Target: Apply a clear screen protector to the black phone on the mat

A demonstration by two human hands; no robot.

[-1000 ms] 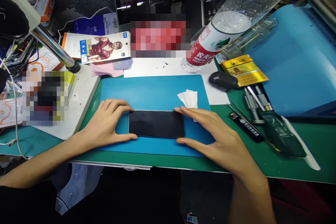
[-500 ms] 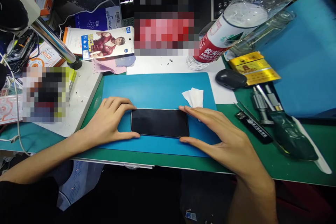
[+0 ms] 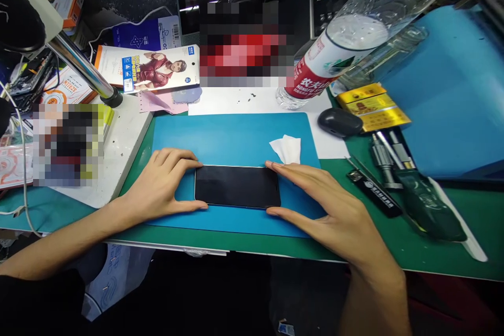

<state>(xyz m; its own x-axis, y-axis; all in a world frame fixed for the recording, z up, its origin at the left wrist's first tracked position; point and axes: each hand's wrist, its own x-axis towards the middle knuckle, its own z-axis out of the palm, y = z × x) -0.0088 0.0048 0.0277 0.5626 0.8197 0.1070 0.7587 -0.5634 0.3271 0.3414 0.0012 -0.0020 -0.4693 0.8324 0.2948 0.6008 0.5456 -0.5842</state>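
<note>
On the blue mat (image 3: 230, 136), the left hand (image 3: 161, 184) and right hand (image 3: 333, 210) each pinch one end of a black phone (image 3: 238, 187)

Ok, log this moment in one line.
left hand: thumb and fingers at phone edges, left end; right hand: likewise, right end; phone: screen up, dark; blue mat: beneath

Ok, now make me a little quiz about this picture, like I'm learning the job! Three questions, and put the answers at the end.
1. True or false: the smartphone lies flat on the blue mat.
2. Which of the person's own hands is nearer the white tissue?
3. The lower part of the label on the plastic bottle is: A) blue, B) red, C) yellow.

Key: 1. True. 2. The right hand. 3. B.
</note>
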